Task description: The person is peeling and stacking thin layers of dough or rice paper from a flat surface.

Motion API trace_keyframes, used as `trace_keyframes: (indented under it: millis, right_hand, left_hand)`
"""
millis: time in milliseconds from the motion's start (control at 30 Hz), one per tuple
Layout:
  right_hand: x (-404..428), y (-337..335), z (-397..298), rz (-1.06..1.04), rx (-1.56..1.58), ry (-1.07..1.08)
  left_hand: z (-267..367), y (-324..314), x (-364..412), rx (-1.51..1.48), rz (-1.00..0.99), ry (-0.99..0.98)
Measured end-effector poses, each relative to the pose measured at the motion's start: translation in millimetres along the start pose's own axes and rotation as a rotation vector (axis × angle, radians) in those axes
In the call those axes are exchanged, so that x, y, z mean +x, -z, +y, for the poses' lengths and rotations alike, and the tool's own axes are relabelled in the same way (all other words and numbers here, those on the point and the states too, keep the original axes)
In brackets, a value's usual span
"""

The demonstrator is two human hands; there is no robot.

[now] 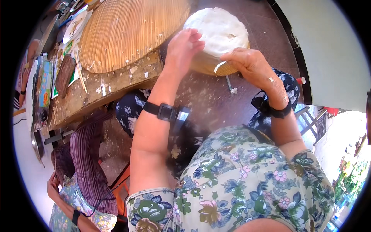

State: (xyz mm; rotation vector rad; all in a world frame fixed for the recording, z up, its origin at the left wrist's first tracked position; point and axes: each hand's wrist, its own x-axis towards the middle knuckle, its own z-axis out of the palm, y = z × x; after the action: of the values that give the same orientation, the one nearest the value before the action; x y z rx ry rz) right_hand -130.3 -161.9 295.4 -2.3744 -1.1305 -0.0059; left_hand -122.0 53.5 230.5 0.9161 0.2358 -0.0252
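Observation:
A round block with a rough white top (217, 30) and a ribbed tan side stands before me. It has a small chipped spot towards its right. My left hand (185, 43) is at its left edge, blurred, with fingers bent and apart and nothing visible in them. Over the block's near right edge, my right hand (247, 62) pinches a thin white strip (219, 66) between thumb and fingertips. Small white flakes cling to the back of that hand and wrist. Whether the left fingers touch the white top is hard to tell.
A worn wooden table (121, 79) on the left bears a large round bamboo-slat mat (130, 32), a brown block (65, 74), thin sticks (80, 71) and a plate (74, 27). Flakes litter table and floor. Another person in striped trousers (89, 162) sits at lower left. A red cup (301, 81) lies at right.

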Motion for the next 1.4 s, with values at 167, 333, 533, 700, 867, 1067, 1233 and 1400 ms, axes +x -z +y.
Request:
trace_keyframes:
  millis: [167, 333, 533, 700, 867, 1067, 1233, 1400]
  right_hand:
    - [2.7, -6.0, -25.3, 0.150, -0.075, 0.071]
    - [4.4, -38.5, -82.6, -0.450, 0.696, 0.389]
    - [5.2, -76.3, -120.9, -0.718, 0.569, 0.525]
    - [-2.4, -98.9, -135.9, -0.777, 0.486, 0.712]
    - [1.3, -44.6, -121.5, -0.594, 0.149, 0.593]
    - [-5.1, -60.1, -120.2, -0.667, 0.365, 0.665]
    - [-16.1, -86.7, -130.2, -0.703, 0.324, 0.731]
    - [-0.9, -38.8, -115.7, -0.592, 0.066, 0.489]
  left_hand:
    - [-2.3, 3.8, 7.7, 0.010, -0.063, -0.035]
    - [2.6, 4.5, 15.5, 0.008, -0.061, 0.005]
    - [7.4, 4.1, 16.9, 0.033, -0.055, -0.029]
    - [4.4, 7.6, 21.8, 0.027, -0.057, -0.019]
    - [7.5, 8.3, 16.8, 0.031, -0.083, -0.048]
    - [4.4, 3.2, 16.1, 0.039, -0.066, -0.014]
    - [4.9, 2.1, 14.5, 0.058, -0.049, -0.005]
    - [7.1, 6.0, 14.3, 0.041, -0.063, -0.020]
